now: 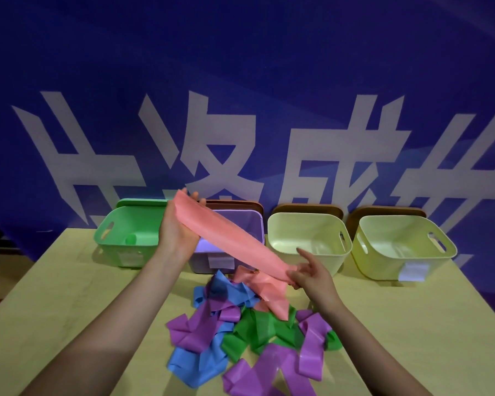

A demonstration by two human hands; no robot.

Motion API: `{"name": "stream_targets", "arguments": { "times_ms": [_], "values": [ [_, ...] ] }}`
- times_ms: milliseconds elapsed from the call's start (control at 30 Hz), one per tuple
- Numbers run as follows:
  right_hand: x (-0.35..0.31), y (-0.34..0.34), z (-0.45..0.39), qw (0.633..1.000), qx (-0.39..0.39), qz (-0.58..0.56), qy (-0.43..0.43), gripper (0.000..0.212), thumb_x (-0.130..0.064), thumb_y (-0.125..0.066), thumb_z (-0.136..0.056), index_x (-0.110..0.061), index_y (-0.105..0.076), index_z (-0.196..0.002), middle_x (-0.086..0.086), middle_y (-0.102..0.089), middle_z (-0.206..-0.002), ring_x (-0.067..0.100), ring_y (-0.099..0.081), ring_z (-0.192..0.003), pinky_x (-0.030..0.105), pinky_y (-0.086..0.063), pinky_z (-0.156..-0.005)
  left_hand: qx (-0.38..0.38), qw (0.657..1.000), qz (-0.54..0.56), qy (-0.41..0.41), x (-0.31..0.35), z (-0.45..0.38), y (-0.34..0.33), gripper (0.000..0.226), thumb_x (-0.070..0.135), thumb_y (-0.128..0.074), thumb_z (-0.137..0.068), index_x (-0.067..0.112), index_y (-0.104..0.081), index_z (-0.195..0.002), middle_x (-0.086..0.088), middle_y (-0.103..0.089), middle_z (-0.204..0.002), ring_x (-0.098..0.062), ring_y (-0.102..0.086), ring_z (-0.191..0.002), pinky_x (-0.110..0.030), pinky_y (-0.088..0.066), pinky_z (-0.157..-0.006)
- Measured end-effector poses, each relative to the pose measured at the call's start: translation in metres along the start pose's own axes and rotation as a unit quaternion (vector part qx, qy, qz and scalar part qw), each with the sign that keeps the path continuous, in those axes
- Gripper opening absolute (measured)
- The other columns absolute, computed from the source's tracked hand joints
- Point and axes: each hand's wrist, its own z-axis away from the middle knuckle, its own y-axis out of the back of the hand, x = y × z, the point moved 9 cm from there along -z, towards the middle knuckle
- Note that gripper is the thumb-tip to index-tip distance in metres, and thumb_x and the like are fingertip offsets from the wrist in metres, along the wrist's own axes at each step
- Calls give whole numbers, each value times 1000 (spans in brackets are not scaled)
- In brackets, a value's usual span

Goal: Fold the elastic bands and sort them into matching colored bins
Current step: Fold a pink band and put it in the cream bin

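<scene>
A pink elastic band (229,238) stretches diagonally above the table. My left hand (177,227) grips its upper end, raised in front of the green bin (109,232) and the purple bin (255,221). My right hand (309,274) pinches the band lower down, and its loose tail hangs onto the pile. That pile of purple bands (272,367), blue bands (200,364) and green bands (257,330) lies tangled on the table below my hands. A rolled green band (131,239) lies inside the green bin.
Two pale yellow bins (309,238) (400,247) stand to the right of the purple one, all in a row along the yellow table's (69,295) far edge. Behind them hangs a blue banner (240,81) with large white characters.
</scene>
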Motion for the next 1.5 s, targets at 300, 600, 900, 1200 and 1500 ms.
{"name": "stream_targets", "arguments": {
  "times_ms": [300,600,900,1200,1500],
  "values": [
    [-19,-10,7,989,-19,128,74,26,-3,-65,-85,-22,-66,-102,-3,-66,-84,7,-60,-79,23,-47,-77,-118,961,-249,-9,-25,62,-54,43,34,-27,-104,13,-63,-103,-3,-69,-72,-13,-66,-62,-22,-54,-57],
    [-145,-40,49,967,-43,-16,252,19,-21,-55,-93,-32,-68,-100,-8,-69,-97,10,-64,-88,29,-51,-75,-137,913,-368,-107,-27,100,-58,37,25,-30,-104,25,-66,-115,18,-67,-112,2,-58,-110,-8,-42,-90],
    [-154,-57,57,948,-32,79,308,21,-24,-56,-88,-9,-66,-79,-4,-56,-69,9,-49,-66,26,-40,-62,-160,876,-427,-157,-35,105,-54,38,32,-32,-101,23,-59,-127,8,-60,-130,-8,-51,-126,-41,-35,-112],
    [-153,-57,54,967,-58,5,246,28,-19,-50,-92,-3,-58,-70,6,-49,-59,13,-46,-61,31,-38,-60,-152,906,-385,-91,-37,103,-49,29,26,-34,-103,29,-58,-119,5,-67,-113,-9,-64,-100,-29,-51,-89],
    [-146,-44,34,980,-50,-47,188,24,-3,-54,-93,8,-59,-72,-6,-51,-52,7,-48,-53,20,-39,-57,-109,885,-425,-159,-37,96,-49,23,13,-43,-100,17,-54,-81,4,-53,-73,-5,-45,-65,-18,-39,-63]
  ]
}}
